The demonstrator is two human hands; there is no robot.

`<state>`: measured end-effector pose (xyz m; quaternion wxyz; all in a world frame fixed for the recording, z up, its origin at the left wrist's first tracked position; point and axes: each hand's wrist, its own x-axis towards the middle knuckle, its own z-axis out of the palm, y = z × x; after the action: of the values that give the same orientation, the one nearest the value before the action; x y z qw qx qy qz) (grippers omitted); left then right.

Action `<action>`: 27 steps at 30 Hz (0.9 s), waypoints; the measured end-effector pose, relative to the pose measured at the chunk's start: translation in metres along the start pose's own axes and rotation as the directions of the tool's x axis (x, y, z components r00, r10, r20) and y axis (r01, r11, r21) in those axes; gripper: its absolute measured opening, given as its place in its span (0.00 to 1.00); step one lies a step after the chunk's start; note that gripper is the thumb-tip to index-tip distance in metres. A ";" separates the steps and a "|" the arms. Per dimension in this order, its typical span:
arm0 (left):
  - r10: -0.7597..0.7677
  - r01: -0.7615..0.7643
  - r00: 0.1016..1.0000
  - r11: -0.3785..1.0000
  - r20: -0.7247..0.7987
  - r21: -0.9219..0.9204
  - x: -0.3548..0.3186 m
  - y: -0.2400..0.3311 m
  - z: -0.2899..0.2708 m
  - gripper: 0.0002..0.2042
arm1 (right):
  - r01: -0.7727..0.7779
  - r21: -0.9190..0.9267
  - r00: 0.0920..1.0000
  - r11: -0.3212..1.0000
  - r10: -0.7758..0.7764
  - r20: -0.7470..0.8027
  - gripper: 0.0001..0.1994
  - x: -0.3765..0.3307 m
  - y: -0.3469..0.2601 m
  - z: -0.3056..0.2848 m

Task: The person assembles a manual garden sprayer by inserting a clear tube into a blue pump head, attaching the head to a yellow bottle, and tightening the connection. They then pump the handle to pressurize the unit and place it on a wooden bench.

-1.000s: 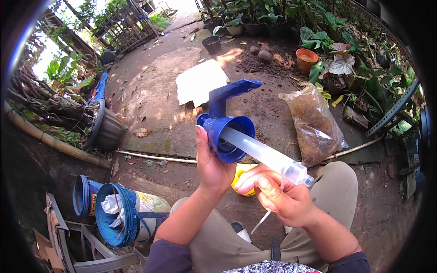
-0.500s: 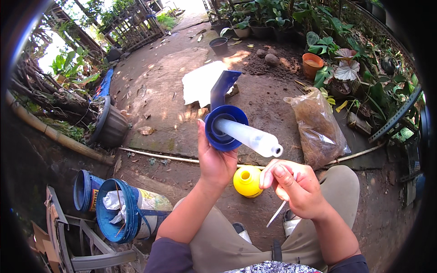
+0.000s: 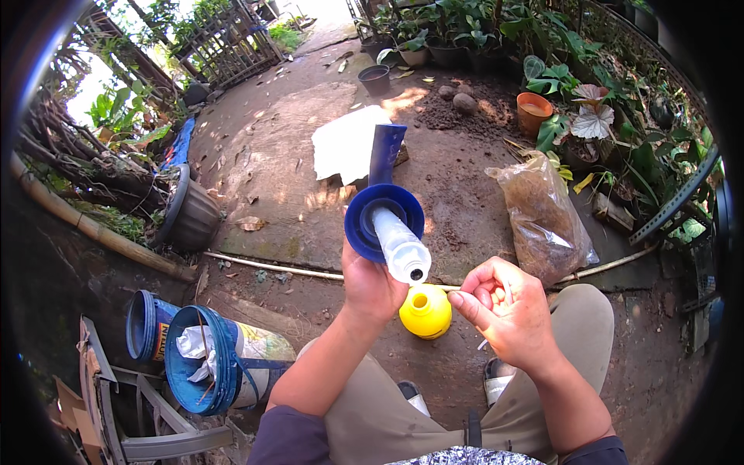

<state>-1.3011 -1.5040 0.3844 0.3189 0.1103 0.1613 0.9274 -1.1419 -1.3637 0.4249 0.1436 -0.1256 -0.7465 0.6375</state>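
Note:
My left hand [image 3: 370, 283] is closed around a dark blue plastic sprayer head [image 3: 358, 225]. Its round collar faces me and its blue upper part points away. From the collar a whitish translucent pump tube [image 3: 395, 240] sticks out toward me, with a small dark hole at its end. My right hand [image 3: 508, 314] is half curled, thumb and forefinger pinched together, to the right of the tube and apart from it. A thin white tube shows between its fingers and just below them; most of it is hidden. Beneath and between my hands stands a yellow bottle [image 3: 425, 316] with an open neck.
Blue buckets [image 3: 225, 360] stand at lower left beside broken frame pieces [image 3: 167, 446]. A clear bag of brown fibre [image 3: 542, 221] lies at right. Ahead are a white sheet [image 3: 341, 147], a soil heap [image 3: 465, 120], an orange pot [image 3: 533, 112] and a thin pole [image 3: 271, 267] across the ground.
My left hand has turned the sprayer head, so the pump tube's end has swung left and down toward me. My right hand has rotated, and less of the thin white tube shows.

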 end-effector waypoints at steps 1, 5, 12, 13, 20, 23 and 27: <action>-0.009 0.009 1.000 1.000 0.023 -0.010 0.000 0.000 0.001 0.26 | 0.009 -0.008 1.000 1.000 -0.009 -0.003 0.08 0.000 0.000 0.000; -0.015 0.016 0.997 1.000 0.080 -0.013 -0.001 0.000 0.001 0.27 | -0.017 0.030 1.000 0.999 0.016 0.014 0.10 -0.002 0.001 0.000; -0.056 0.072 0.988 0.992 0.145 -0.107 -0.002 -0.001 0.003 0.25 | -0.017 0.026 1.000 1.000 0.017 0.000 0.12 -0.003 -0.003 0.000; -0.063 0.092 0.983 0.982 0.173 -0.164 -0.001 0.001 0.000 0.22 | -0.010 0.014 1.000 1.000 0.010 -0.003 0.12 -0.003 -0.004 0.000; 0.011 -0.009 0.988 1.000 0.153 -0.013 0.002 0.002 -0.019 0.21 | 0.014 0.006 1.000 1.000 -0.014 -0.021 0.10 -0.003 -0.004 -0.004; -0.030 0.028 0.999 0.998 0.038 0.058 0.006 0.005 -0.004 0.23 | 0.026 0.055 0.992 0.998 -0.019 -0.122 0.11 0.003 -0.006 -0.010; -0.009 0.013 1.000 0.992 -0.030 0.124 0.008 0.007 0.000 0.23 | 0.067 0.074 0.970 0.995 -0.047 -0.238 0.13 0.008 -0.006 -0.031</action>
<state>-1.3112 -1.5038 0.3878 0.3141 0.1154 0.2241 0.9153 -1.1381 -1.3335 0.4356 0.2546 -0.1730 -0.7008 0.6435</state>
